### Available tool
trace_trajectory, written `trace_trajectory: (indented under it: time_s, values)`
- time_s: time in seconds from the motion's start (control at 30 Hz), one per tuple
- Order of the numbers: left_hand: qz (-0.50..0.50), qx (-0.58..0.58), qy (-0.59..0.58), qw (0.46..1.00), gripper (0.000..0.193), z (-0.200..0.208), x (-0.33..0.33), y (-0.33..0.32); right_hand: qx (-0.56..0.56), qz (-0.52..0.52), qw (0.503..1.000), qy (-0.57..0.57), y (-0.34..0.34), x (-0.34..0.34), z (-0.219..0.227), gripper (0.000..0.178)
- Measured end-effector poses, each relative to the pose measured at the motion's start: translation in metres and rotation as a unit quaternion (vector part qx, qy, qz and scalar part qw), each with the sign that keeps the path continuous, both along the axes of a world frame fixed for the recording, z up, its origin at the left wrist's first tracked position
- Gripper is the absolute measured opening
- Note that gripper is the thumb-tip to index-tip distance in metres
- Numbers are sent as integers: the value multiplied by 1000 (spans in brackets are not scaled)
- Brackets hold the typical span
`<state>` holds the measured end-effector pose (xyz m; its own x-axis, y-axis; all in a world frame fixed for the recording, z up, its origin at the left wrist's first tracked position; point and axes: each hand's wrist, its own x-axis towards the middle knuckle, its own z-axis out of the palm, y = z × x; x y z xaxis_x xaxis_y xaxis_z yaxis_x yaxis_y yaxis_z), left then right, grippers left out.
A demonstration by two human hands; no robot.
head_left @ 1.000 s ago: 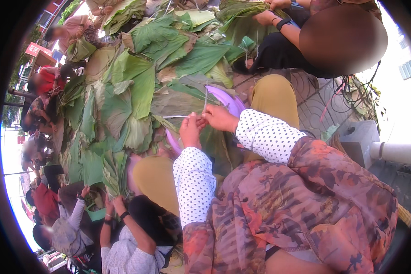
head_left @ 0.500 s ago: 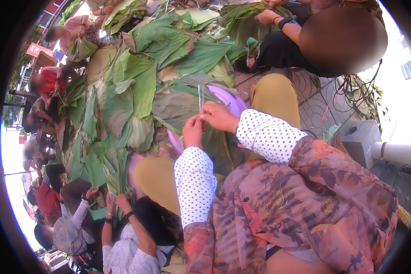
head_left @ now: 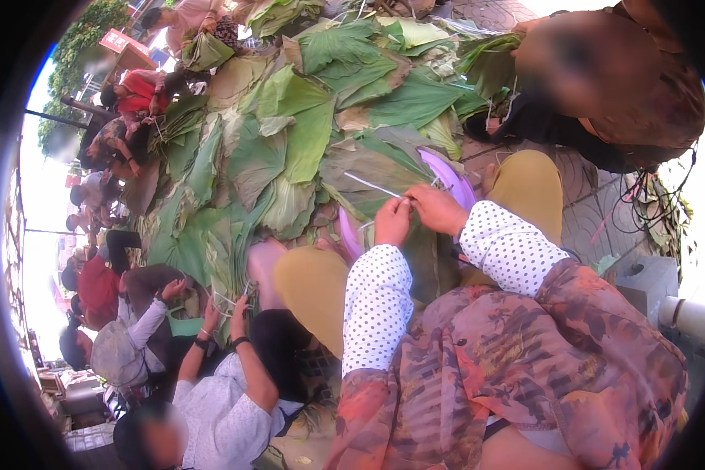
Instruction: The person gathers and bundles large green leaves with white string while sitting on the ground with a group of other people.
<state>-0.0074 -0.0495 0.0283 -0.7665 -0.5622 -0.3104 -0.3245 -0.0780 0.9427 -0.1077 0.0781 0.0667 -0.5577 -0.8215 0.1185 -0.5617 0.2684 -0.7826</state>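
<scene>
My left hand [head_left: 392, 222] and my right hand [head_left: 438, 209] meet between my knees, fingertips pinched together. A thin white strip [head_left: 370, 184] runs through the pinch, its free end slanting up to the left over the leaves. Just below the hands, a dull green leaf [head_left: 433, 262] hangs between my knees. Curved purple plastic [head_left: 452, 178] shows beside my right hand, and another purple edge [head_left: 349, 234] lies left of my left hand. Most of this purple thing is hidden by leaves.
Large green and browning leaves [head_left: 309, 129] are spread in a heap ahead. A co-worker [head_left: 227, 392] sits close at my left, hands raised with a white strip. Another person [head_left: 603, 86] sits at the far right. A grey block [head_left: 648, 278] and black cables [head_left: 654, 176] lie right.
The whole view has shifted, so things sit farther right. The strip's free end, upright before, now slants left. My hands stay together. The left co-worker's hands have moved up.
</scene>
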Motion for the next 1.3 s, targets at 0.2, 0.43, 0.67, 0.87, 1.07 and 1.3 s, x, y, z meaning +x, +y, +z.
trace_trajectory:
  time_s: [0.2, 0.43, 0.67, 0.87, 1.07, 1.3]
  values:
    - [54, 45, 19, 997, 13, 8, -3, 8, -2, -38, 999, 16, 5, -1, -7, 19]
    - [73, -3, 44, 996, 12, 6, -5, 10, -52, -36, 998, -22, 5, -2, -1, 11]
    - [66, 10, 38, 997, 18, 9, -3, 9, -18, -27, 992, -121, 2, -11, -13, 15]
    - [40, -89, 57, 994, 23, 14, -1, 15, -9, -66, 990, -127, -2, -12, -17, 19]
    - [-15, -299, 15, 954, 23, 32, 4, 20, 32, -66, 983, -166, -5, -14, -25, 19]
    - [-66, -503, 45, 861, 20, 48, 7, 26, 24, -42, 990, -129, -2, -15, -25, 20]
